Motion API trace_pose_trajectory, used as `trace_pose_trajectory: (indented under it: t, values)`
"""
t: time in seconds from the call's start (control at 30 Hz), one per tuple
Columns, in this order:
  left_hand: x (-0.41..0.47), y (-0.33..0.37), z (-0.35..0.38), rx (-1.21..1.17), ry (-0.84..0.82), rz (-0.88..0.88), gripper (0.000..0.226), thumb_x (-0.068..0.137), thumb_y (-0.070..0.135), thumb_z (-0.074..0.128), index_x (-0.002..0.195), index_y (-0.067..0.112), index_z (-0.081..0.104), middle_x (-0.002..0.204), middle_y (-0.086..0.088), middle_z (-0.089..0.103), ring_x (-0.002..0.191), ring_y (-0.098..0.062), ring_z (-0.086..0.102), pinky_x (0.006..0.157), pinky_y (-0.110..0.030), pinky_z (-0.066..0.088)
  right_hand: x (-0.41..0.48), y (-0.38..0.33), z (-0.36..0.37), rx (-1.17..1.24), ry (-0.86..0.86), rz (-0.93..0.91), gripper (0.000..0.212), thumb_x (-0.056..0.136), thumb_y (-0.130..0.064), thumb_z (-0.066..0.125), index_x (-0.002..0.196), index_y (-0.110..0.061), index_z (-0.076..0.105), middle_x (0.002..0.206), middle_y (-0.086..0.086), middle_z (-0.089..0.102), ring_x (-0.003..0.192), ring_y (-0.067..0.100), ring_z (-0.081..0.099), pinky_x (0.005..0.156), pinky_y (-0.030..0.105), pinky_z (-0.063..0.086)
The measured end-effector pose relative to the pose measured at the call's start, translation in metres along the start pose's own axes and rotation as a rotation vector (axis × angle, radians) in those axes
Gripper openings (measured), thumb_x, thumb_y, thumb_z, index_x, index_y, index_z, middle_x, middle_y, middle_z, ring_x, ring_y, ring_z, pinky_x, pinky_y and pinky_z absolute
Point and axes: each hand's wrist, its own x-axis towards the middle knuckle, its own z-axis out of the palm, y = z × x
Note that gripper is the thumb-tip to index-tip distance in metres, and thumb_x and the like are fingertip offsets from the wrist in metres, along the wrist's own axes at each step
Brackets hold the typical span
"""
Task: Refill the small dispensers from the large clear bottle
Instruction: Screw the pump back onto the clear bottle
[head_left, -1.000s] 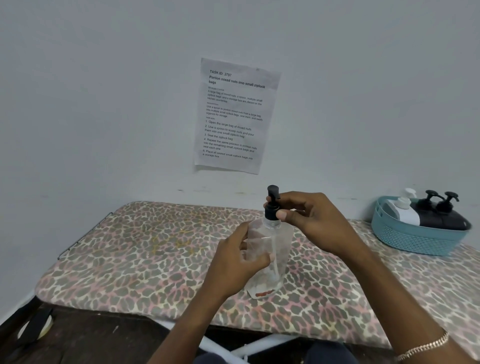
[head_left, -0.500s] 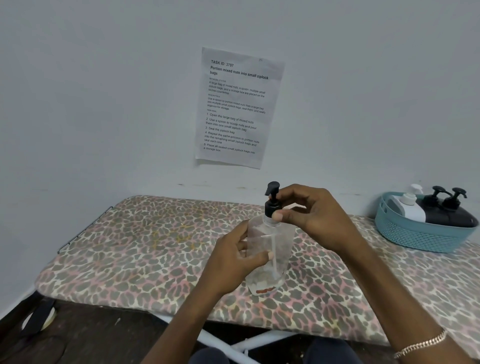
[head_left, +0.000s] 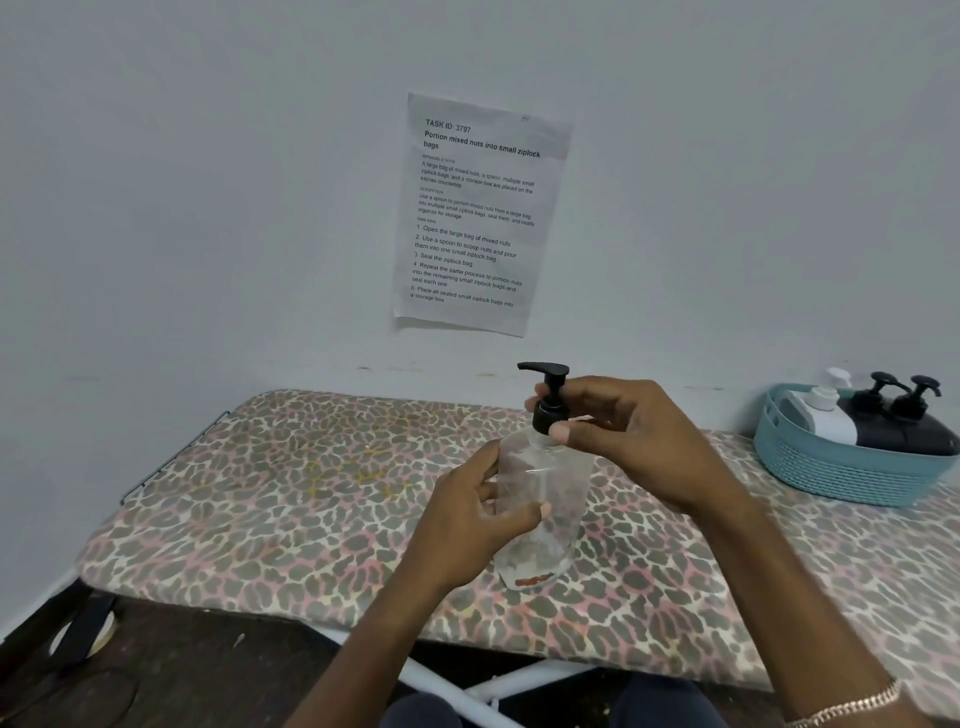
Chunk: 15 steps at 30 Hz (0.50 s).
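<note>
Gripping the clear bottle (head_left: 558, 499) by its body, the left hand (head_left: 470, 525) kept it upright on the leopard-print board (head_left: 291, 499). Just above, the right hand (head_left: 631, 441) pinched the black pump (head_left: 549, 410) at its collar. The nozzle (head_left: 535, 367) had swung round to point left. Farther right, the small dispensers (head_left: 883, 423) lay in the teal basket (head_left: 841, 478).

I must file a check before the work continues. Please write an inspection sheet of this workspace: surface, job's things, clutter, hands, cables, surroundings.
Surface: leopard-print padded board, teal basket at its right end.
Job's things: clear pump bottle upright, pump fitted; white dispensers and black dispensers in the basket.
Clutter: dark strap on the floor, left.
Hands: left hand grips the bottle's body; right hand pinches the black pump collar.
Cables: nothing seen.
Surroundings: printed sheet on the pale wall.
</note>
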Motion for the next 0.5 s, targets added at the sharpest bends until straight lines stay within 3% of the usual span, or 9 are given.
trace_pose_trajectory:
  t: [0.07, 0.17, 0.27, 0.33, 0.4, 0.5]
  values:
    - [0.000, -0.001, -0.001, 0.005, -0.001, 0.001, 0.062, 0.088, 0.037, 0.081, 0.140, 0.056, 0.055, 0.130, 0.023, 0.070, 0.115, -0.004, 0.071, 0.093, -0.033, 0.063, 0.001, 0.001, 0.009, -0.067, 0.115, 0.008, 0.025, 0.082, -0.019, 0.090, 0.103, -0.026, 0.078, 0.103, -0.009, 0.080, 0.100, 0.009, 0.075, 0.094, 0.032, 0.061]
    - [-0.002, 0.002, -0.002, 0.031, 0.018, 0.002, 0.065, 0.086, 0.040, 0.082, 0.130, 0.075, 0.049, 0.128, 0.040, 0.062, 0.113, 0.010, 0.067, 0.083, -0.012, 0.057, 0.001, 0.006, 0.029, -0.207, 0.334, 0.003, 0.043, 0.070, -0.040, 0.098, 0.088, -0.030, 0.060, 0.081, -0.005, 0.065, 0.071, 0.004, 0.057, 0.067, 0.017, 0.050]
    - [-0.002, 0.003, -0.001, 0.056, 0.028, 0.015, 0.070, 0.087, 0.041, 0.082, 0.122, 0.086, 0.042, 0.124, 0.049, 0.058, 0.112, 0.018, 0.062, 0.081, -0.003, 0.050, 0.000, 0.010, 0.038, -0.273, 0.399, 0.005, 0.056, 0.066, -0.056, 0.095, 0.094, -0.029, 0.054, 0.080, -0.007, 0.058, 0.069, 0.003, 0.049, 0.063, 0.015, 0.045]
    - [-0.002, 0.004, -0.001, 0.062, 0.032, 0.015, 0.070, 0.087, 0.040, 0.083, 0.122, 0.086, 0.042, 0.123, 0.051, 0.057, 0.112, 0.018, 0.062, 0.082, -0.004, 0.051, 0.001, 0.006, 0.029, -0.249, 0.272, 0.070, 0.055, 0.069, -0.062, 0.092, 0.109, -0.040, 0.060, 0.095, -0.017, 0.067, 0.081, -0.004, 0.060, 0.073, 0.011, 0.050]
    - [-0.002, 0.005, -0.001, 0.041, 0.024, 0.013, 0.063, 0.089, 0.039, 0.082, 0.129, 0.075, 0.049, 0.128, 0.039, 0.064, 0.114, 0.009, 0.066, 0.087, -0.014, 0.057, 0.002, 0.003, 0.014, -0.109, 0.063, 0.100, 0.050, 0.081, -0.047, 0.088, 0.125, -0.042, 0.065, 0.118, -0.021, 0.072, 0.106, 0.000, 0.070, 0.091, 0.021, 0.057]
    - [-0.002, 0.004, 0.000, 0.011, 0.009, 0.017, 0.058, 0.090, 0.036, 0.081, 0.135, 0.062, 0.055, 0.130, 0.026, 0.069, 0.115, 0.000, 0.070, 0.093, -0.025, 0.061, 0.001, 0.003, -0.001, 0.083, -0.046, 0.041, 0.036, 0.092, -0.007, 0.079, 0.126, -0.020, 0.076, 0.126, -0.004, 0.076, 0.119, 0.015, 0.072, 0.096, 0.027, 0.058]
